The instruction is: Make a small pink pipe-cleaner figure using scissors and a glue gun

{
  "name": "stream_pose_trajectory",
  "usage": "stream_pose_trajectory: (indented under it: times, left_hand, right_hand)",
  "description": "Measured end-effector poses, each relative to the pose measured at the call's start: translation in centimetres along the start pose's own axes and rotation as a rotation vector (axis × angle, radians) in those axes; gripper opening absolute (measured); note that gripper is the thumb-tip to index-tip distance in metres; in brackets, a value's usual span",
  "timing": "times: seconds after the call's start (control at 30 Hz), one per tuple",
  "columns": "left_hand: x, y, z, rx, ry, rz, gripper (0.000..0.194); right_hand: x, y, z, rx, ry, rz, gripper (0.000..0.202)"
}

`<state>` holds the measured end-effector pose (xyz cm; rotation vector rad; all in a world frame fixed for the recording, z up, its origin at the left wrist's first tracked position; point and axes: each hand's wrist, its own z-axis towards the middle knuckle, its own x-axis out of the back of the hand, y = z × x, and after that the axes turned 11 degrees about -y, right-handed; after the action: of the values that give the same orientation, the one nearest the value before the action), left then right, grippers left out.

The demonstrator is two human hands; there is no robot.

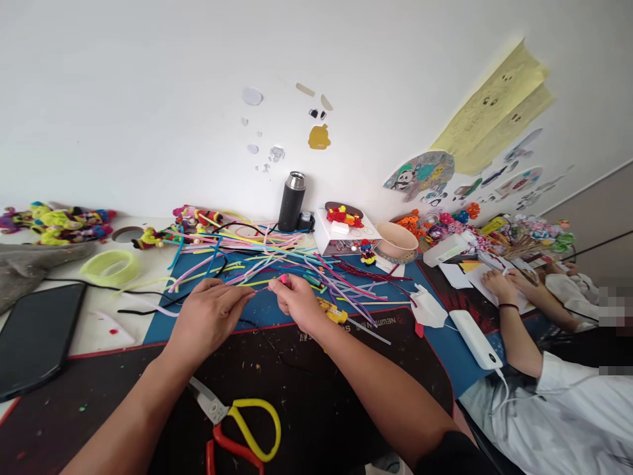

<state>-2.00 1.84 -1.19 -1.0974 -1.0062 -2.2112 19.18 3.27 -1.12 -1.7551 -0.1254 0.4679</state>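
- Left hand (210,313): fingers curled nearly closed, thumb and forefinger pinched on one end of a thin strand (261,289); back of hand uppermost.
- Right hand (297,300): at 3 o'clock from the left hand, fingers folded, fingertips pinched at a small pink piece (283,279). Whether the strand joins the pink piece cannot be told.
- Strand position: in the short gap between the two hands, above the near edge of the loose stems. Long axis close to the 9-to-3 line, right end raised slightly toward 2 o'clock.
- Scissors (216,410): at 6 o'clock from the hands, on the black mat (341,412). Long axis 11 to 5; blades point to 11, yellow and red handles to 5.
- Yellow tool (333,311): just beside the right wrist, partly hidden by it.
- Loose coloured stems (257,247): at 12 o'clock, heaped, mostly lying crosswise.
- Black flask (291,204): beyond the stems at 12 o'clock, upright.
- White box (331,239): at 1 o'clock; bowl (396,243) beside it at 2.
- Yellow-green coil (109,267): at 10 o'clock.
- Dark tablet (39,336): at 9 o'clock.
- White power bank (475,340): at 3 o'clock, near a co-worker's forearm (517,340).
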Motion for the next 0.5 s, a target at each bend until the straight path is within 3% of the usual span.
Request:
stream_pose_trajectory:
  times: [0.27,0.5]
  left_hand:
    - [1.1,0.8,0.5,0.488,-0.125,-0.460,0.053]
    - [1.4,0.9,1.0,0.529,-0.139,-0.638,0.059]
  right_hand:
    - [-0.1,-0.3,-0.3,-0.002,-0.003,0.032,0.048]
    - [0.7,-0.3,-0.3,0.014,-0.002,0.049,0.051]
